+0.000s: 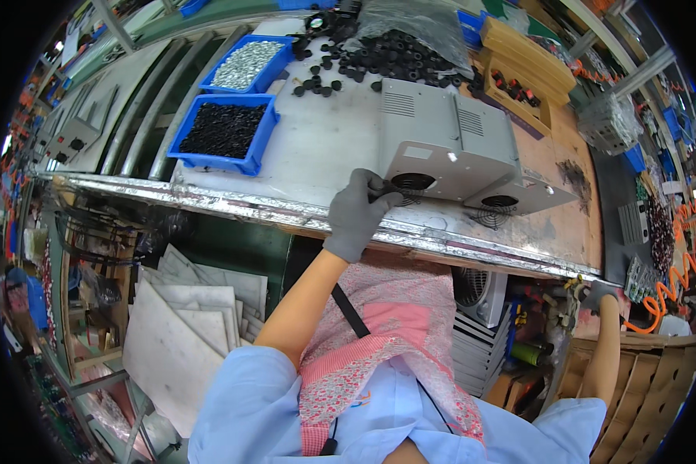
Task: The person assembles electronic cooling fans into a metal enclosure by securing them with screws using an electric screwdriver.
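Note:
A grey sheet-metal housing (pixel 452 139) with vent slots and two round openings stands on the bench in front of me. My left hand (pixel 356 213), in a grey glove, is at its near left corner. Thumb and fingers are pinched at the edge of a black wire fan guard (pixel 411 193) by the left opening. Another wire guard (pixel 493 219) lies below the right opening. Far to the right, my gloved right hand (pixel 600 295) reaches down past the bench corner, beside a metal tool (pixel 574 288); its fingers are hidden.
Blue bins hold black small parts (pixel 223 130) and silvery pieces (pixel 247 65). Loose black caps (pixel 406 58) are heaped behind the housing. A wooden box (pixel 518 97) stands at the back right, and an orange coiled hose (pixel 661 305) hangs right. Pale sheets (pixel 178 332) lean below the bench.

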### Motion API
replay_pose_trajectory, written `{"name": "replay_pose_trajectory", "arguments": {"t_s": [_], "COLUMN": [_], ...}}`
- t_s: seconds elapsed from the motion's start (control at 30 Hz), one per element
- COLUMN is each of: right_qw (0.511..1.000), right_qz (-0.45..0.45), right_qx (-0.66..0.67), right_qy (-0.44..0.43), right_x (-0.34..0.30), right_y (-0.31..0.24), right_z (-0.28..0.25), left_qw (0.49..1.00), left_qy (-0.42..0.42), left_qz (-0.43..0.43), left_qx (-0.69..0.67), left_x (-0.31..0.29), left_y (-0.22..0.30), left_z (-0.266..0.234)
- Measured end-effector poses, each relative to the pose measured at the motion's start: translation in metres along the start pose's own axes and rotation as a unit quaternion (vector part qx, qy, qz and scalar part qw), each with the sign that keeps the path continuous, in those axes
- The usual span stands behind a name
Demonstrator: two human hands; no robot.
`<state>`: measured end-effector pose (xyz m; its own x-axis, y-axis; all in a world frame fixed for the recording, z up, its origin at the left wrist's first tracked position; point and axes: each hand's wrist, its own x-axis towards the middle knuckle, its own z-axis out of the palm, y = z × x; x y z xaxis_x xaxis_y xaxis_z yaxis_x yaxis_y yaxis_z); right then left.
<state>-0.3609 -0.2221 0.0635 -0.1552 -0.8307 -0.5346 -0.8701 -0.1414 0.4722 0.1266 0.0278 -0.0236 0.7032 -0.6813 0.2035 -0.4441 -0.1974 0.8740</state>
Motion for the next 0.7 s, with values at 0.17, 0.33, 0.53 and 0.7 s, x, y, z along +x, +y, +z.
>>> {"name": "replay_pose_trajectory", "arguments": {"t_s": [0.17, 0.33, 0.53, 0.7], "right_qw": [1.000, 0.993, 0.911, 0.847], "right_qz": [-0.018, -0.018, -0.323, -0.456], "right_qx": [0.016, -0.080, 0.223, 0.266], "right_qy": [-0.012, 0.089, 0.129, 0.059], "right_x": [0.011, -0.086, -0.161, -0.196], "right_y": [0.041, 0.018, -0.062, -0.164], "right_z": [0.003, -0.031, -0.024, -0.022], "left_qw": [0.999, 0.974, 0.906, 0.840], "left_qy": [0.014, 0.159, 0.125, -0.039], "left_qz": [-0.016, 0.155, 0.048, -0.088], "left_qx": [-0.037, 0.052, 0.402, 0.535], "left_x": [0.002, 0.012, 0.085, 0.125], "left_y": [-0.009, -0.039, -0.045, -0.042], "left_z": [-0.010, -0.069, -0.164, -0.166]}}
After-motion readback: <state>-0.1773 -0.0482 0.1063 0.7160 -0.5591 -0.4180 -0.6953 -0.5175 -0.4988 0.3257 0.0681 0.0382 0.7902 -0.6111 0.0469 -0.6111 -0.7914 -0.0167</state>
